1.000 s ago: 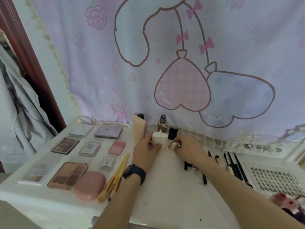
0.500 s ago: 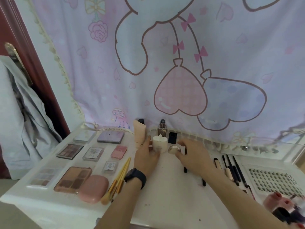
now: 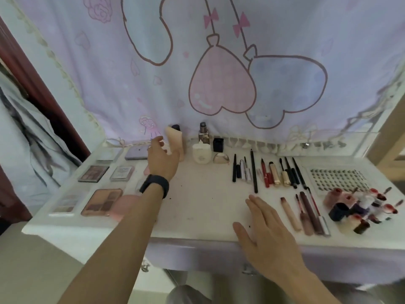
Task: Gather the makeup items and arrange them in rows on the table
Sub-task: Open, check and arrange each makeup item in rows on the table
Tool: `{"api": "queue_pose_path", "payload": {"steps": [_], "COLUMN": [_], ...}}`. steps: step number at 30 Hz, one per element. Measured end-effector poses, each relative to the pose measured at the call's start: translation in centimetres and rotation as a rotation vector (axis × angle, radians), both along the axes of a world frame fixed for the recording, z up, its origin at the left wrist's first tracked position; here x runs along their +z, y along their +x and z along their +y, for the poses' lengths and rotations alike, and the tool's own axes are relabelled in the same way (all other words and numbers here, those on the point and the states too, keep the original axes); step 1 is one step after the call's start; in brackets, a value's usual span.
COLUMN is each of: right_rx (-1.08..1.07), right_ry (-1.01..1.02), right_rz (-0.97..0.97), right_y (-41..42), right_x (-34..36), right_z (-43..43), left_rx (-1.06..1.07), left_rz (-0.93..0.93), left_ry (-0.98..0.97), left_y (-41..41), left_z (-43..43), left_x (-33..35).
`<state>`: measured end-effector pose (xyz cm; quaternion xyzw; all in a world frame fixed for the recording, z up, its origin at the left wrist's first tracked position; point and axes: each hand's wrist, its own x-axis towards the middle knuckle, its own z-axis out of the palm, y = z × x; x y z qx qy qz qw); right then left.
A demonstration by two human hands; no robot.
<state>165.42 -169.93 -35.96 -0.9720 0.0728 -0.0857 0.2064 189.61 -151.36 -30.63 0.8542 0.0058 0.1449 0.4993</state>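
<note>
Your left hand (image 3: 162, 160), loose and empty, nears the beige squeeze tube (image 3: 175, 141) at the tabletop's (image 3: 197, 194) back edge, likely to align it. Your right hand (image 3: 270, 223) lies flat, empty.

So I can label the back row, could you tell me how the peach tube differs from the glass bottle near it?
The peach tube is opaque and broader; the glass bottle is squarish with brownish contents. The tube has a dark cap, the bottle a grey one. The open left hand is by the tube; the bottle stands apart from it. Both stand cap-up at the back of the table.
</note>
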Motion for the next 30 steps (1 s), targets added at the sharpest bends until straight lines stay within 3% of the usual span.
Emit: {"api": "queue_pose_path", "payload": {"steps": [4, 12, 26, 30], "right_rx": [-0.024, -0.062, -0.069, -0.063], "right_ry": [-0.198, -0.228, -0.228, -0.212], "right_rz": [0.053, 0.005, -0.059, -0.070], "right_y": [-1.0, -0.9, -0.8, -0.9], "right_x": [-0.9, -2.5, -3.3, -3.1], "right_z": [0.1, 0.3, 0.1, 0.1], "left_rx": [-0.002, 0.040, 0.133, 0.190], "left_rz": [0.078, 0.208, 0.143, 0.110], "left_ry": [0.070, 0.035, 0.105, -0.046], "left_y": [1.1, 2.4, 3.4, 2.2], "left_z": [-0.9, -2.3, -2.4, -1.7], "left_x": [0.7, 0.1, 0.0, 1.5]}}
